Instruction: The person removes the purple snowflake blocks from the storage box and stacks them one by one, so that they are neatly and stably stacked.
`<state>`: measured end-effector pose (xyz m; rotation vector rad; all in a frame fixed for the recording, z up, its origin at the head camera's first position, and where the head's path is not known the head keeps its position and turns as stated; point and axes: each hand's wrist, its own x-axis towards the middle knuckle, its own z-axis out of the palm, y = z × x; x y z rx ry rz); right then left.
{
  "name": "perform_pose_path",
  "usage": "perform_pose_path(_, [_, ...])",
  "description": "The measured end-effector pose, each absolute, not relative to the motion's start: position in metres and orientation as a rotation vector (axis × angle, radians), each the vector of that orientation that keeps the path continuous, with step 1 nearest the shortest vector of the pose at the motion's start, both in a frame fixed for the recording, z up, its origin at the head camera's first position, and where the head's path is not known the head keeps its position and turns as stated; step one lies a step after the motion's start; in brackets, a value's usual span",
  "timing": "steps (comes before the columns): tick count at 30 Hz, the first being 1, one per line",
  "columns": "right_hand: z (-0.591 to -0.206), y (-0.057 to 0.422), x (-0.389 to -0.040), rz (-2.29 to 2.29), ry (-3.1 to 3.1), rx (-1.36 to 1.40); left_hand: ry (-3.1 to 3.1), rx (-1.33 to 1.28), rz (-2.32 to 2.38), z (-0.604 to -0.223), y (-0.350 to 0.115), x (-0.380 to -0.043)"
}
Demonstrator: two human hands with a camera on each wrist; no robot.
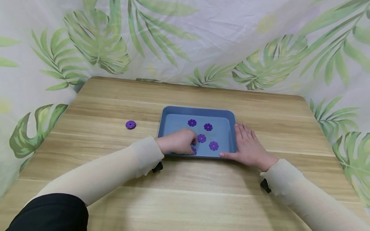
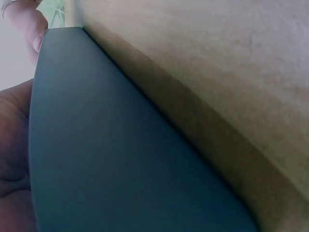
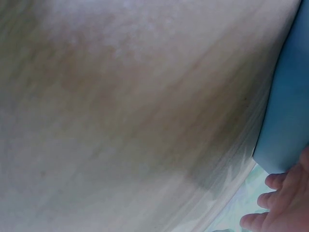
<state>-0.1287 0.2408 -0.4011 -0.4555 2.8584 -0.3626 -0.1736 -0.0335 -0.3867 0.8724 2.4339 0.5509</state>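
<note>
A shallow blue-grey tray [image 1: 199, 110] lies on the table, with several purple notched discs [image 1: 201, 138] spread flat on its floor. Reaching over the tray's front left, the left hand [image 1: 180, 141] has curled fingers and pinches a purple notched disc [image 1: 194, 150] close to the front wall; the hand partly covers it. The right hand [image 1: 251, 148] rests against the tray's front right corner, fingers straight along the right side and thumb on the front rim. The left wrist view shows mostly the tray's outer wall [image 2: 106, 135], which hides that hand's fingertips.
Left of the tray, on the wooden table [image 1: 202, 192], sits another purple notched disc [image 1: 130, 124], thick enough to be perhaps a small stack. A leaf-patterned cloth [image 1: 214, 48] hangs behind the table and down its sides.
</note>
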Motion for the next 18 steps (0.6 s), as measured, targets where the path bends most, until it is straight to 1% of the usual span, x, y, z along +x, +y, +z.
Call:
perform_pose_path(7, [-0.401,0.24,-0.129,-0.326,2.861,-0.471,2.416,0.965,0.511,-0.391,-0.037,-0.173])
perform_pose_path(18, [-0.4,0.24,-0.129,-0.308,2.861,-0.475,2.397,0.935,0.612,-0.393,-0.047,-0.173])
